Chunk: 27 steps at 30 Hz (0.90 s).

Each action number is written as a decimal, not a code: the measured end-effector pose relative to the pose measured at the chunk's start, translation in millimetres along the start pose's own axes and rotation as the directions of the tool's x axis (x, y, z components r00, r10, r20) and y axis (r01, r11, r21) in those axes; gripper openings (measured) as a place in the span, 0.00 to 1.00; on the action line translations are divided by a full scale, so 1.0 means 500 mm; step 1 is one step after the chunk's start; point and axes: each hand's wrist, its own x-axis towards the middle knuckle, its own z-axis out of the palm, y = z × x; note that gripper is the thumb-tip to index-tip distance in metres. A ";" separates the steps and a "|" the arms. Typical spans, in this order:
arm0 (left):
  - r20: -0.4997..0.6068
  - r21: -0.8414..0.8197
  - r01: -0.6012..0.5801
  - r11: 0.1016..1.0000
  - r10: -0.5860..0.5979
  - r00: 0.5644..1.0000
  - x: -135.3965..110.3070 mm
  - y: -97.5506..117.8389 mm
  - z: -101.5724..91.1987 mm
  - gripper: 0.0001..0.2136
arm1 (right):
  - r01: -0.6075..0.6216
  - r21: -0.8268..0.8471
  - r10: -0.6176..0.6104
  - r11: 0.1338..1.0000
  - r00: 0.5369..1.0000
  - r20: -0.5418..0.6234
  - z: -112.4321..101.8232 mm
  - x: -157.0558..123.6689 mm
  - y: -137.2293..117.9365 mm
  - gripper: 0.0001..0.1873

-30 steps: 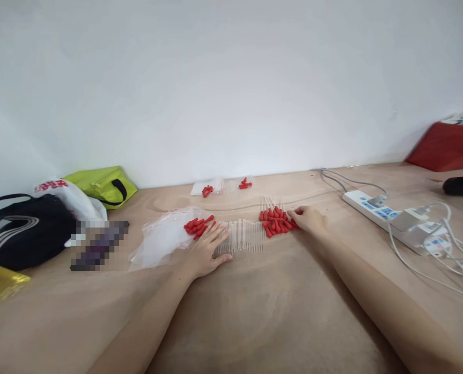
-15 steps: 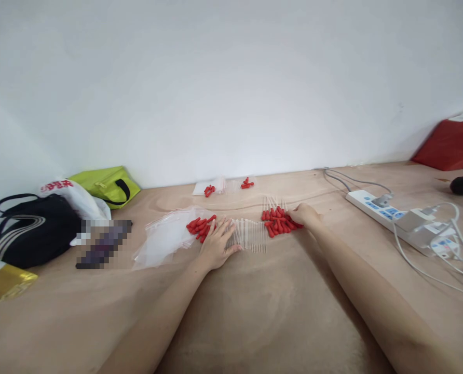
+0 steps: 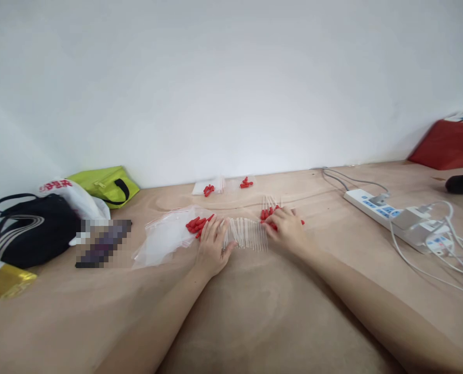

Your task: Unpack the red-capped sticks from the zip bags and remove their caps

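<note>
A row of thin clear tubes (image 3: 250,234) lies side by side on the table between my hands. My left hand (image 3: 212,246) is open and rests over the row's left end, fingers spread, fingertips near a pile of red rubber bulbs (image 3: 196,225). My right hand (image 3: 288,231) bends over another group of red rubber bulbs (image 3: 266,213), thumb and fingers closed at its left side near the tubes. Whatever those fingers hold is hidden. Thin clear stems (image 3: 269,201) stick out behind this group.
Clear zip bags (image 3: 163,236) lie left of the bulbs. Small bags with red bulbs (image 3: 246,183) sit by the wall. A power strip (image 3: 383,213) with white cables is at right. A black bag (image 3: 40,228) and a green bag (image 3: 107,184) stand at left.
My right hand has moved left from the right edge of the red bulbs and now covers most of them. My left hand stays almost in place.
</note>
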 end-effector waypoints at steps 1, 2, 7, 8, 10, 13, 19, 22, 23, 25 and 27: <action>-0.024 0.016 -0.031 0.999 0.031 0.999 0.001 0.004 -0.004 0.23 | 0.110 -0.026 -0.111 0.994 0.993 -0.029 0.003 -0.014 -0.016 0.11; -0.037 0.032 -0.068 0.997 0.069 0.997 0.002 0.009 -0.007 0.21 | 0.198 -0.053 -0.201 0.979 0.978 -0.052 0.007 -0.025 -0.030 0.11; -0.030 0.032 -0.196 0.980 0.197 0.980 0.008 0.029 -0.012 0.09 | 0.386 -0.113 -0.399 0.916 0.908 -0.129 0.021 -0.052 -0.067 0.10; -0.028 0.016 -0.201 0.979 0.201 0.979 0.009 0.031 -0.011 0.08 | 0.396 -0.109 -0.409 0.912 0.902 -0.139 0.023 -0.053 -0.069 0.10; -0.024 -0.019 -0.196 0.981 0.195 0.980 0.009 0.035 -0.010 0.07 | 0.399 -0.085 -0.408 0.913 0.900 -0.154 0.025 -0.055 -0.071 0.10; -0.025 -0.059 -0.180 0.982 0.179 0.984 0.010 0.037 -0.011 0.08 | 0.377 -0.010 -0.373 0.926 0.914 -0.161 0.024 -0.058 -0.070 0.10; -0.017 -0.068 -0.185 0.980 0.184 0.983 0.012 0.041 -0.021 0.08 | 0.337 0.089 -0.326 0.937 0.938 -0.118 0.026 -0.062 -0.065 0.09; -0.012 -0.071 -0.179 0.981 0.179 0.984 0.008 0.043 -0.022 0.09 | 0.313 0.097 -0.306 0.945 0.949 -0.082 0.029 -0.065 -0.064 0.10; -0.010 -0.075 -0.174 0.982 0.174 0.985 0.007 0.043 -0.022 0.09 | 0.306 0.096 -0.299 0.947 0.951 -0.076 0.029 -0.066 -0.064 0.10; -0.001 -0.079 -0.166 0.983 0.166 0.986 0.003 0.043 -0.023 0.09 | 0.302 0.091 -0.296 0.949 0.952 -0.073 0.029 -0.068 -0.064 0.11; 0.010 -0.080 -0.161 0.984 0.162 0.987 0.001 0.042 -0.023 0.10 | 0.310 0.088 -0.304 0.947 0.950 -0.075 0.028 -0.068 -0.064 0.11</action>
